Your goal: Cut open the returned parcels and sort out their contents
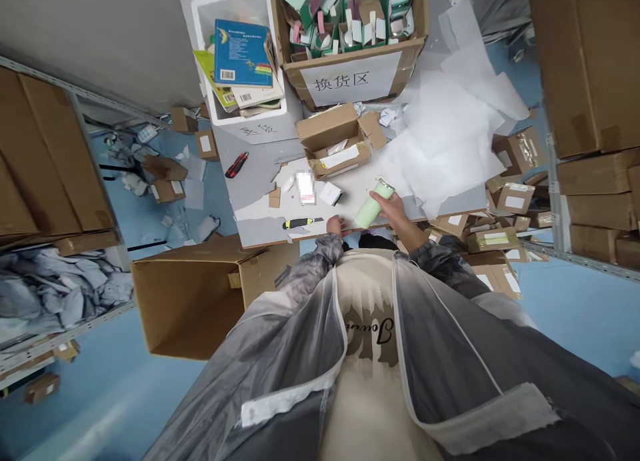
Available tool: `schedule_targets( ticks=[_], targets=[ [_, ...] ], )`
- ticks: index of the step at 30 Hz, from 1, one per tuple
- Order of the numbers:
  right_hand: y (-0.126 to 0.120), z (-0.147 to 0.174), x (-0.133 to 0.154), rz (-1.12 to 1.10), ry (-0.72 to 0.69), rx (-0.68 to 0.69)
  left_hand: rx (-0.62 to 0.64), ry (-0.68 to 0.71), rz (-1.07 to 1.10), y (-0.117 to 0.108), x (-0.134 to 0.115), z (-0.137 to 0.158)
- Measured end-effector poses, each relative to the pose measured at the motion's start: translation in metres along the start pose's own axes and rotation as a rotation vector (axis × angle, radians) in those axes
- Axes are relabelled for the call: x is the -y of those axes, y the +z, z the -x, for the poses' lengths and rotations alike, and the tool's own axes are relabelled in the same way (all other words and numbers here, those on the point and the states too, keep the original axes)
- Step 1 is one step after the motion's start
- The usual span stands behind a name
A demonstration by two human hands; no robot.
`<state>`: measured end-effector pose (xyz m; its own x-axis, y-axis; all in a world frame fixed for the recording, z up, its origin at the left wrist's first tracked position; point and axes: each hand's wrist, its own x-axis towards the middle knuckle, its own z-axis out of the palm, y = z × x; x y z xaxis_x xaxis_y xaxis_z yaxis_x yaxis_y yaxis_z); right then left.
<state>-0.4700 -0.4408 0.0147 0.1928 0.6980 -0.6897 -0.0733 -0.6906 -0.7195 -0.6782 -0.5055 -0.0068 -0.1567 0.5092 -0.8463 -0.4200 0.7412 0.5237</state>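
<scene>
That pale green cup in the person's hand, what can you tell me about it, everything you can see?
The pale green cup is a smooth, slightly tapered tumbler, plastic or coated metal by its look, with a clear or silvery lid at its far end. It lies tilted, lid pointing away from the person, over the near edge of the grey table. The right hand grips its side. White wrapping paper lies just beyond it. No print or label can be made out.
</scene>
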Motion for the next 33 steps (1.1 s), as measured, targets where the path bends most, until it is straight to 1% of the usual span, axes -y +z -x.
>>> schedule_targets(
  ticks=[1,2,3,5,6,7,9,10,12,14,18,21,22,24,26,28,30,31,33],
  targets=[
    [0.004,-0.003,-0.005,0.034,-0.046,0.003,0.032,0.009,-0.048,0.002,0.005,0.000],
    [0.009,-0.006,-0.010,0.067,-0.100,0.017,0.086,0.049,-0.123,0.005,0.008,-0.001],
    [0.012,-0.009,-0.014,0.099,-0.158,0.041,0.150,0.126,-0.223,0.008,0.010,-0.003],
    [0.019,-0.013,-0.020,0.168,-0.264,0.109,0.249,0.352,-0.442,0.015,0.007,-0.012],
    [0.021,-0.015,-0.021,0.207,-0.308,0.149,0.262,0.456,-0.524,0.018,0.003,-0.018],
    [0.023,-0.015,-0.022,0.246,-0.351,0.192,0.250,0.531,-0.562,0.021,-0.001,-0.024],
    [0.025,-0.014,-0.022,0.317,-0.453,0.290,0.231,0.607,-0.548,0.025,-0.011,-0.035],
    [0.025,-0.012,-0.021,0.344,-0.513,0.338,0.244,0.633,-0.515,0.026,-0.017,-0.038],
    [0.023,-0.008,-0.021,0.385,-0.618,0.409,0.300,0.693,-0.455,0.025,-0.026,-0.039],
    [0.020,-0.003,-0.021,0.408,-0.672,0.432,0.356,0.737,-0.394,0.022,-0.034,-0.033],
    [0.011,0.005,-0.029,0.385,-0.695,0.459,0.367,0.705,-0.280,0.016,-0.041,-0.012],
    [0.004,0.001,-0.036,0.350,-0.682,0.481,0.353,0.652,-0.242,0.009,-0.039,0.002],
    [0.004,-0.004,-0.037,0.331,-0.651,0.455,0.349,0.620,-0.225,0.006,-0.037,0.005],
    [0.009,-0.018,-0.039,0.332,-0.547,0.357,0.349,0.548,-0.191,-0.005,-0.033,0.012],
    [0.022,-0.034,-0.038,0.443,-0.434,0.267,0.349,0.457,-0.113,-0.019,-0.028,0.018],
    [0.043,-0.048,-0.036,0.626,-0.385,0.260,0.336,0.361,0.017,-0.035,-0.025,0.023],
    [0.069,-0.057,-0.034,0.758,-0.411,0.293,0.318,0.290,0.143,-0.052,-0.026,0.025],
    [0.083,-0.058,-0.033,0.793,-0.435,0.295,0.305,0.278,0.180,-0.060,-0.029,0.026],
    [0.108,-0.057,-0.029,0.823,-0.469,0.247,0.246,0.276,0.219,-0.074,-0.037,0.026]
  ],
)
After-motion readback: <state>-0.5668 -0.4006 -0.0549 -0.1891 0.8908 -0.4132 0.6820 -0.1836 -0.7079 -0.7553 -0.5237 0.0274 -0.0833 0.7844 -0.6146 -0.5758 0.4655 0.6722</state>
